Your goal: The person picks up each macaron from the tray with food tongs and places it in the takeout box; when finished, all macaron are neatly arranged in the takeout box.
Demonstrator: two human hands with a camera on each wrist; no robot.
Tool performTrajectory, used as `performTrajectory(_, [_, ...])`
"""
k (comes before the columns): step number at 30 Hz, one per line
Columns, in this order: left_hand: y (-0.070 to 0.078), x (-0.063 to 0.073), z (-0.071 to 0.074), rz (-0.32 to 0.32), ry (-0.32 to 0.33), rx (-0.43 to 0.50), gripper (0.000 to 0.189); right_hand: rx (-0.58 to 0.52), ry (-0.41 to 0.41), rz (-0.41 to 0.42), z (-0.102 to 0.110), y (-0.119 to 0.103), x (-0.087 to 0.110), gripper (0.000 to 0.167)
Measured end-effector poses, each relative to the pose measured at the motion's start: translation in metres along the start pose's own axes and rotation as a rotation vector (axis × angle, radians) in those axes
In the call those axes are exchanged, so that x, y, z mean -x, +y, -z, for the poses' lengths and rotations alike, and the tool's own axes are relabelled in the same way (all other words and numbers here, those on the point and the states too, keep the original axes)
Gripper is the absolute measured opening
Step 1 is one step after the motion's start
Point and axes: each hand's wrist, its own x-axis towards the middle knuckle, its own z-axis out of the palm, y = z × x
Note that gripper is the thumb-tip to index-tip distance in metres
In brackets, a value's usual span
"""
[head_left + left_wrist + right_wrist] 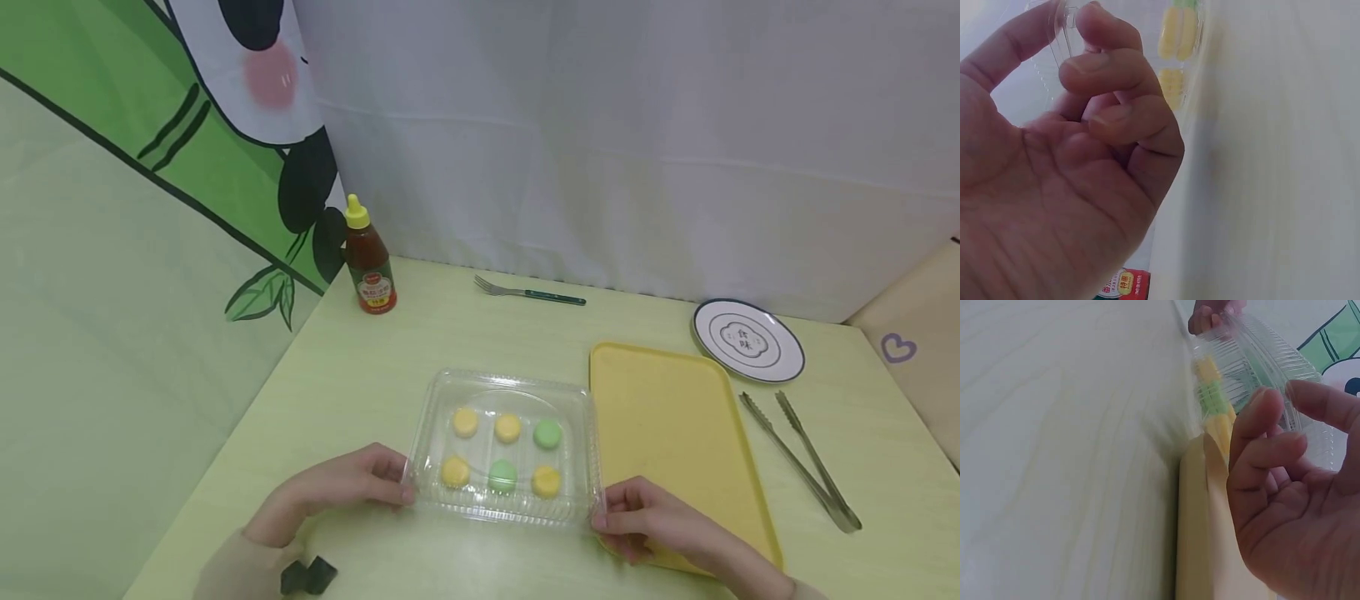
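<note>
A clear plastic clamshell box [480,508], its lid down, sits at the front middle of the table. Inside are several yellow macarons [465,422] and two green macarons [547,433], in two rows. My left hand [352,481] pinches the box's front left corner between thumb and fingers. At the opposite front corner, my right hand [651,518] pinches the rim, just over the yellow tray's edge. In the left wrist view, the left hand [1079,162] has its thumb and fingertips on the clear rim. The right wrist view shows the right hand [1297,487] gripping the rim likewise.
The yellow tray [667,417] lies right of the box. Beyond it are a white plate [748,340] with a dark rim and metal tongs [802,467], spread apart. A fork [528,292] and a sauce bottle [371,267] with a yellow cap are towards the back.
</note>
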Motion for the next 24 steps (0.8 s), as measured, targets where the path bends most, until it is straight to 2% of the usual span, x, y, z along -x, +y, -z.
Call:
performTrajectory(10, [-0.004,-0.002,0.0,0.031,0.012,0.064,0.037,-0.093,0.002,0.023,-0.003,0.006,-0.001,0.036])
performTrajectory(17, [-0.007,-0.001,0.0,-0.01,-0.022,0.123,0.037,-0.149,0.012,0.067,-0.005,0.011,-0.003,0.032])
performTrajectory(24, [-0.008,-0.001,0.0,-0.054,-0.048,0.177,0.035,-0.139,0.055,0.055,-0.008,0.009,-0.004,0.034])
